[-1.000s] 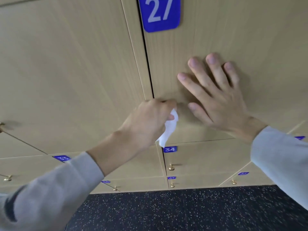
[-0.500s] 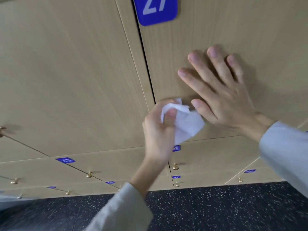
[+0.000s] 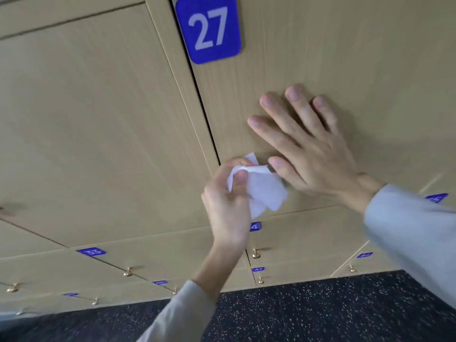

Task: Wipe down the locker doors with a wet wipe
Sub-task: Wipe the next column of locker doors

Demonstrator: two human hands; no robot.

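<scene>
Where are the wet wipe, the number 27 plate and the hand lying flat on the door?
wet wipe (image 3: pixel 265 191), head view, its white middle.
number 27 plate (image 3: pixel 208 29), head view, the digits.
right hand (image 3: pixel 313 154), head view, its back.

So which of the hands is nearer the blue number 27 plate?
Right. The right hand lies flat on the door below-right of the blue number 27 plate; the left hand is lower still.

Crumpled white wet wipe (image 3: pixel 265 191) sits against the pale wood-grain locker door (image 3: pixel 333 58), near its lower left corner.
</scene>
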